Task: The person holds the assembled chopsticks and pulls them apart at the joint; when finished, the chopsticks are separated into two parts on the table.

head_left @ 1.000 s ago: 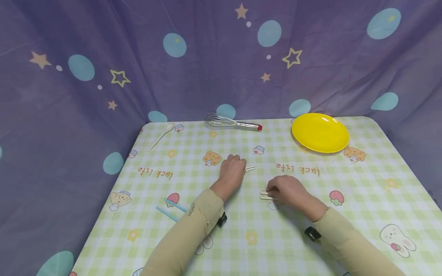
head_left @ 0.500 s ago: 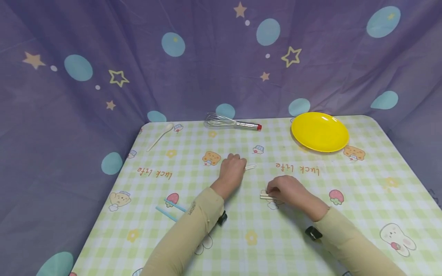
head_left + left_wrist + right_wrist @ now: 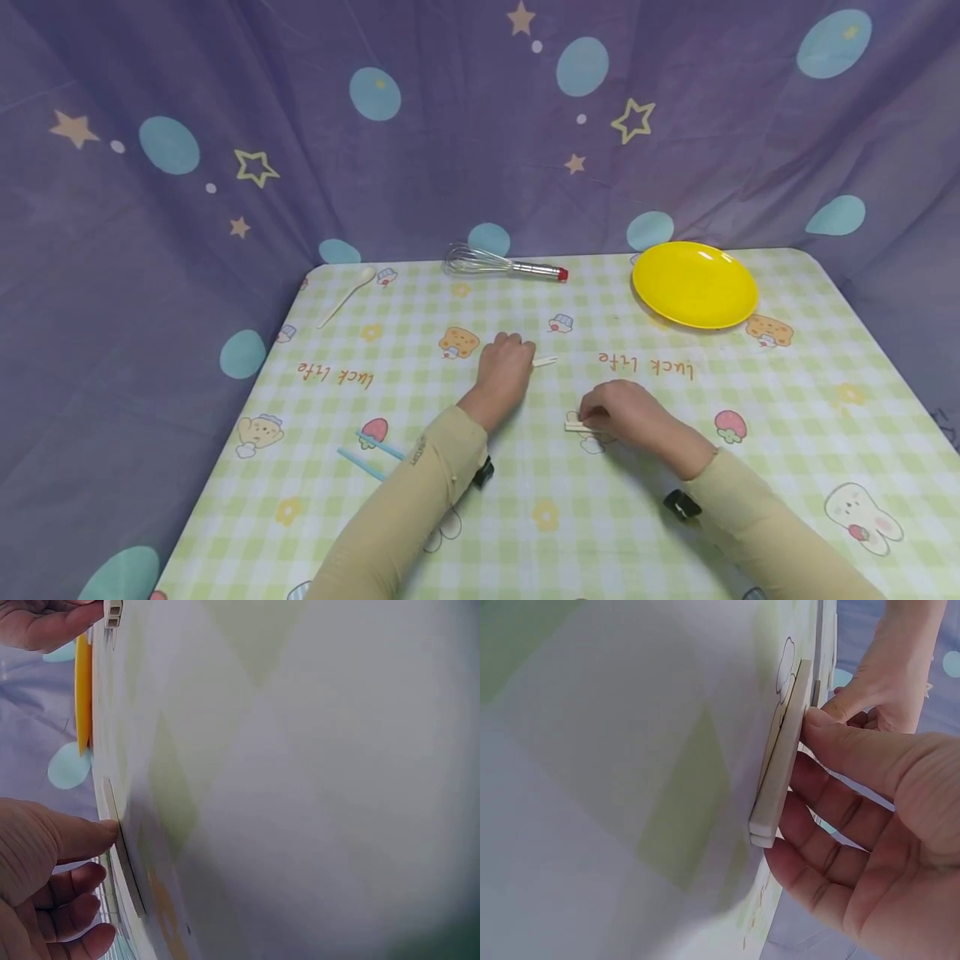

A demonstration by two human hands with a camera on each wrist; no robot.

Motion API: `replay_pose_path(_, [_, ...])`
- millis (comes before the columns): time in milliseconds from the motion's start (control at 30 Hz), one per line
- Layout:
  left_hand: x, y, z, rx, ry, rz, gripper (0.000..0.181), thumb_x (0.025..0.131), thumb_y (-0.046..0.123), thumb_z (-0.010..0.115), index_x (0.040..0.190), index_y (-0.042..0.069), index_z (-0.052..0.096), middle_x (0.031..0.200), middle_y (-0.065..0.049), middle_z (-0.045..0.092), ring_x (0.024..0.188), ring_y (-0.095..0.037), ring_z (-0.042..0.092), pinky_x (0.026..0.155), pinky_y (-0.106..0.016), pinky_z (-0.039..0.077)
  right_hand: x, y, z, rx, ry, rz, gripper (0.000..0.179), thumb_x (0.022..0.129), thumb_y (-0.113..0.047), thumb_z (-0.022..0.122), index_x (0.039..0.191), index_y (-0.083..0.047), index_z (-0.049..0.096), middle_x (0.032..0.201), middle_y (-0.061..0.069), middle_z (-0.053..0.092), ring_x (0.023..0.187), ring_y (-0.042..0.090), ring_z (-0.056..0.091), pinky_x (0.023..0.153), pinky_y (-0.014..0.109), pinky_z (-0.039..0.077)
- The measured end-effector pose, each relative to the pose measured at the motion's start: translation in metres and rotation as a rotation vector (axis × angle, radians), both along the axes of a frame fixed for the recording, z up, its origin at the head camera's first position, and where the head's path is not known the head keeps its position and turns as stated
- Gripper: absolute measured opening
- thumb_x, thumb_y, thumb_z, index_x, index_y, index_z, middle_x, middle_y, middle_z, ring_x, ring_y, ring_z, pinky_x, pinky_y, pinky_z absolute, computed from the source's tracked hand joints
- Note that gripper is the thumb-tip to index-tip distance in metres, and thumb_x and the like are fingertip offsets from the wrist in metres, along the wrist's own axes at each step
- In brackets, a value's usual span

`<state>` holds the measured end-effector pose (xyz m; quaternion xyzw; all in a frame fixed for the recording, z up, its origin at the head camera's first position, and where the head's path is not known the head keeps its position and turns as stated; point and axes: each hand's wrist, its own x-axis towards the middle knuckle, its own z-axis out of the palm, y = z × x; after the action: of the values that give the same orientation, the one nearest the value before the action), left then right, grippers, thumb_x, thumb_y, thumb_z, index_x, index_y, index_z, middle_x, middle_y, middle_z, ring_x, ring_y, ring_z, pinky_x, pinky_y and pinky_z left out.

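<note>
1. Two hands are at work over one desk (image 3: 540,467). The left hand (image 3: 506,371) has its thumb pressed on one pair of pale sticks (image 3: 545,362), pinching it low by the cloth; its forefinger's hold is hidden, and three other fingers curl loosely beside it.
2. The right hand (image 3: 630,412) pinches another pair of pale sticks (image 3: 576,427) between thumb and fingers, nearer the person. That makes two pairs, each showing two ends side by side. The left one pokes out to the right of its hand, the right one to the left, with a narrow strip of cloth between.
3. Two blue sticks (image 3: 381,446) lie apart from each other on the left, running under the left sleeve (image 3: 420,500), so their near ends are hidden.
4. One spoon (image 3: 347,297) lies close to the left edge at the far corner, and one whisk (image 3: 532,268) along the back edge, its red end to the right.
5. A wide stretch of checked cloth lies between the right hand and the right edge.
6. One plate (image 3: 696,287), shallow and yellow, sits at the back right, well apart from both hands.
</note>
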<state>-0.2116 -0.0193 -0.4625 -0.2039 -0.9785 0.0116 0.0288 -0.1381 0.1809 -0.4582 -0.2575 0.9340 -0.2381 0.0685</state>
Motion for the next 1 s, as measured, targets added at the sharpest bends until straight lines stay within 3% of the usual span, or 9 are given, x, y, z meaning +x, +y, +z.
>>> replay_pose_path(267, [0.005,-0.007,0.004,0.074,-0.011,-0.019,0.012,0.092,0.026,0.068,0.093,0.014,0.069,0.084,-0.001,0.06,0.079,-0.019,0.051,0.067,-0.032,0.046,0.001,-0.004,0.0,0.012,0.039,-0.025,0.005,0.084,-0.016,0.076,0.084,-0.018,0.072,0.078,-0.013,0.066,0.072,0.006,0.058,0.074,0.035,0.05])
replay_pose_path(467, [0.014,-0.018,0.012,0.176,-0.08,-0.009,0.009,0.092,0.025,0.068,0.089,0.016,0.07,0.077,0.003,0.056,0.071,-0.015,0.048,0.062,-0.03,0.042,-0.001,-0.008,0.001,-0.009,0.128,-0.028,0.004,0.086,-0.018,0.076,0.084,-0.018,0.072,0.076,-0.011,0.064,0.069,0.007,0.057,0.071,0.035,0.049])
replay_pose_path(633, [0.022,-0.028,0.016,0.214,-0.123,-0.021,0.009,0.091,0.025,0.07,0.085,0.017,0.07,0.076,0.005,0.056,0.07,-0.014,0.049,0.063,-0.029,0.043,-0.002,-0.013,0.006,-0.024,0.132,-0.039,0.004,0.088,-0.018,0.073,0.086,-0.015,0.073,0.077,-0.011,0.064,0.068,0.005,0.055,0.07,0.033,0.049])
replay_pose_path(1000, [0.047,-0.075,0.015,0.339,-0.164,-0.084,0.009,0.089,0.023,0.073,0.083,0.017,0.068,0.071,0.007,0.051,0.068,-0.012,0.046,0.061,-0.029,0.041,-0.001,-0.029,0.01,-0.053,0.131,0.039,0.004,0.09,-0.015,0.071,0.086,-0.014,0.073,0.079,-0.012,0.065,0.069,0.004,0.054,0.067,0.028,0.048])
